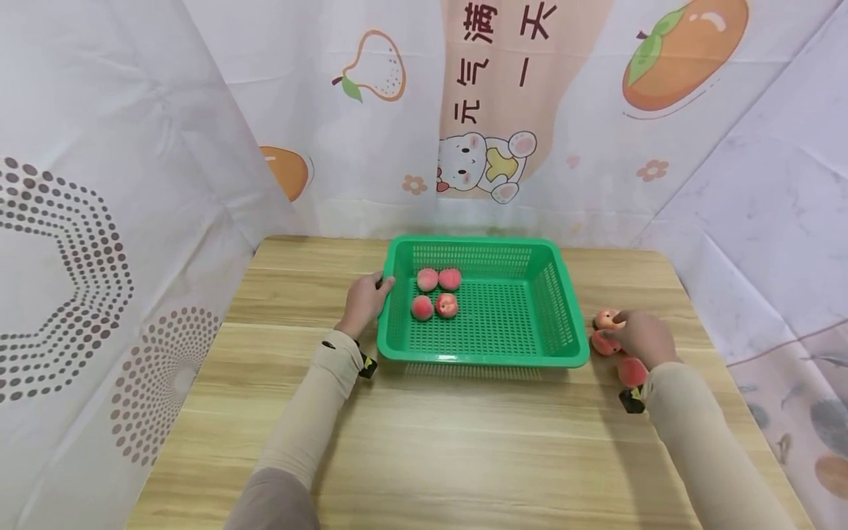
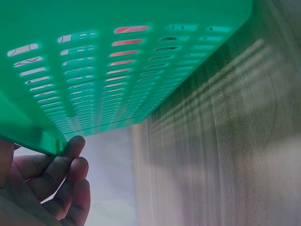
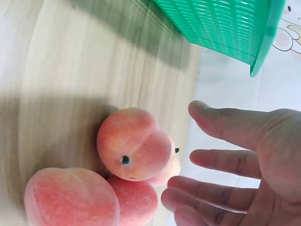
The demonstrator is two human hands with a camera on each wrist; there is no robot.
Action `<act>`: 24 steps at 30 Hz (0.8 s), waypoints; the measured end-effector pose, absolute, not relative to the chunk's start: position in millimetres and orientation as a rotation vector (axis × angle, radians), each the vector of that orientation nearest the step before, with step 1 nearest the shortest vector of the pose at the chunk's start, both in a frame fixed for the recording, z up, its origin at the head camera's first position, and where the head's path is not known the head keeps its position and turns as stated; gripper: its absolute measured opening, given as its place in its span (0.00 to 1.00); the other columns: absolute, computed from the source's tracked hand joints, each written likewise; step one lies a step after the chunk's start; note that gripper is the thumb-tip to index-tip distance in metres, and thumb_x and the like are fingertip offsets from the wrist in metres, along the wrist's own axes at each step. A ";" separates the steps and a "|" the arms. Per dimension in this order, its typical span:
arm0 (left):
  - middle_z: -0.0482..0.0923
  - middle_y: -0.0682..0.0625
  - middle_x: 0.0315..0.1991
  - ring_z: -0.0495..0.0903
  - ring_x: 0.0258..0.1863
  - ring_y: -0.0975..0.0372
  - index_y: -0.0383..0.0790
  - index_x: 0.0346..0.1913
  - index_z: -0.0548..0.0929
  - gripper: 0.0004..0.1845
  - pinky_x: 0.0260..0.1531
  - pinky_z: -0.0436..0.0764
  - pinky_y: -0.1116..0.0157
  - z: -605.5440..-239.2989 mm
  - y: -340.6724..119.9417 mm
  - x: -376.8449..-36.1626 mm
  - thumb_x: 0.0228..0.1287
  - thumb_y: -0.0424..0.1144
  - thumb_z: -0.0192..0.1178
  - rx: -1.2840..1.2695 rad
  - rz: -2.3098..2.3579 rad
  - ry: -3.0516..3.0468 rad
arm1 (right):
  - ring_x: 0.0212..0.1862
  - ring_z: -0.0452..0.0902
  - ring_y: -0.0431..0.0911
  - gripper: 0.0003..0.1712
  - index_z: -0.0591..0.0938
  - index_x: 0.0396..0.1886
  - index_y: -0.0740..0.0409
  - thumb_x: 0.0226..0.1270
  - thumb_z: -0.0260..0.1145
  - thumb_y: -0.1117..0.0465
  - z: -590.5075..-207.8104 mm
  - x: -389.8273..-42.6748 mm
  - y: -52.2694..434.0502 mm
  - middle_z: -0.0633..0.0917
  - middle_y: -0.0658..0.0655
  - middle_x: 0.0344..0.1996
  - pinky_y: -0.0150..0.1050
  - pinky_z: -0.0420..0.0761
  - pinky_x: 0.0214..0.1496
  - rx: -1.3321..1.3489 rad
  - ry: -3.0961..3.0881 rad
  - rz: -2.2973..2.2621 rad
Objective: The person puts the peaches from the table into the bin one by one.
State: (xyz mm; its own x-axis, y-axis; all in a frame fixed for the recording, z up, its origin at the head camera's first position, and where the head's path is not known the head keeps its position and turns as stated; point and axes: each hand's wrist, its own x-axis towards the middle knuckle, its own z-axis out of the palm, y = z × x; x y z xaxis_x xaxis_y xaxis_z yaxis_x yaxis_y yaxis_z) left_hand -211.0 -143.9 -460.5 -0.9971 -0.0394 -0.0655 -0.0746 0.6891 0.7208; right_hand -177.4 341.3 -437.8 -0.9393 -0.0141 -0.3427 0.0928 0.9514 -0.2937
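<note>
while left fingers [image 2: 55,173] in a pinch on basket rim [image 1: 483,359], right fingers [image 3: 225,162] apart beside peaches [image 3: 129,141]

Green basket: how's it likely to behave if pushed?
The green basket is probably light for its size, being heavily perforated. Its broad, low shape should resist tipping. The four round peaches inside would likely roll.

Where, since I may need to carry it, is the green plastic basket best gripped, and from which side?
Probably the basket rim at both short ends, from left and right: its outward lip offers an edge to hook. The left hand holds the left end, near four peaches inside.
</note>
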 end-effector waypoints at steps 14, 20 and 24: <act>0.83 0.41 0.48 0.81 0.40 0.54 0.36 0.66 0.74 0.26 0.45 0.79 0.56 -460.0 -144.3 -210.3 0.76 0.50 0.48 -0.108 1.224 2.818 | 0.51 0.72 0.69 0.37 0.71 0.62 0.73 0.64 0.65 0.49 -443.7 -175.3 338.9 0.73 0.79 0.58 0.59 0.75 0.49 0.110 2.668 -0.447; 0.83 0.41 0.48 0.80 0.40 0.54 0.37 0.67 0.73 0.26 0.45 0.79 0.56 -459.1 -144.7 -210.3 0.76 0.50 0.48 -0.118 1.220 2.806 | 0.43 0.74 0.64 0.32 0.76 0.57 0.72 0.60 0.66 0.53 -447.4 -176.2 337.5 0.78 0.78 0.51 0.51 0.76 0.41 0.105 2.681 -0.396; 0.82 0.40 0.50 0.80 0.41 0.54 0.37 0.67 0.72 0.27 0.47 0.79 0.56 -457.8 -144.7 -210.9 0.76 0.51 0.48 -0.121 1.207 2.808 | 0.36 0.72 0.59 0.30 0.78 0.54 0.71 0.55 0.68 0.57 -448.8 -176.6 336.4 0.79 0.75 0.43 0.45 0.75 0.33 0.103 2.685 -0.340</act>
